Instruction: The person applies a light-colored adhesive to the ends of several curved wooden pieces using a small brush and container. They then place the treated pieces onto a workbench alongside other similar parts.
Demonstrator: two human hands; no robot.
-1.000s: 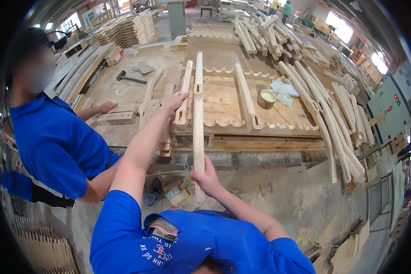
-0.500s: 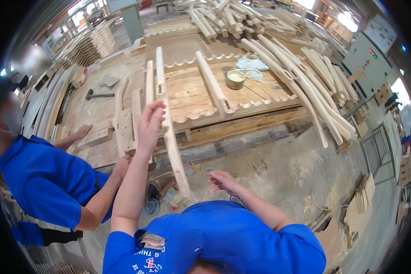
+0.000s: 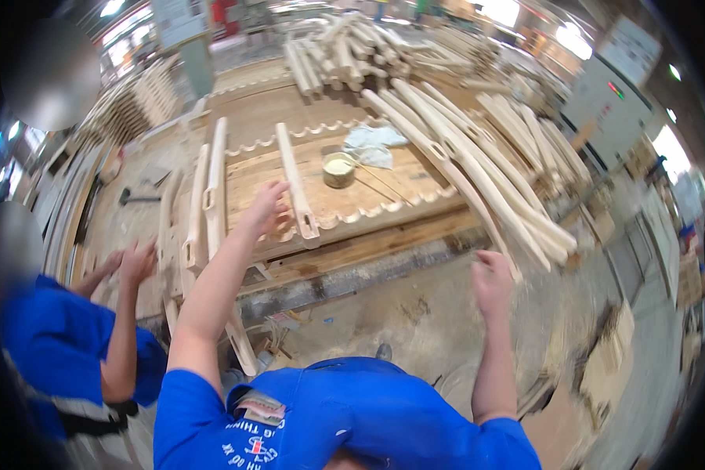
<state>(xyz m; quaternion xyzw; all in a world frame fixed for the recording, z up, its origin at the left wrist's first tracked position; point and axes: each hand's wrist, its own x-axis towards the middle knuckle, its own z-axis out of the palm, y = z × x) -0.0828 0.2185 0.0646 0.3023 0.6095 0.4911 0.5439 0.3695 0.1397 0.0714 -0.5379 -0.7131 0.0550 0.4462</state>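
Observation:
My left hand (image 3: 268,210) reaches over the near side of the workbench, fingers apart with nothing in them. Just right of it, a pale wooden post (image 3: 292,176) with a slot in its near end lies across the scalloped rails. My right hand (image 3: 493,282) is out to the right, beside the near end of a long curved wooden piece (image 3: 478,200). Its fingers look bent but are blurred, so whether they touch the wood is unclear. Left of my left forearm lie slotted posts (image 3: 216,176); the lower end of one (image 3: 241,348) juts past the bench edge.
A bowl of pale paste (image 3: 338,170) and a whitish cloth (image 3: 374,144) sit on the bench (image 3: 262,176). Wooden pieces are heaped behind (image 3: 345,51) and at right (image 3: 536,141). A co-worker in blue (image 3: 74,337) stands at left, near a hammer (image 3: 137,197).
My view has turned, shifting the scene left and down. My left hand has moved rightward from the left posts toward the middle post. My right hand has swung right to the curved pieces.

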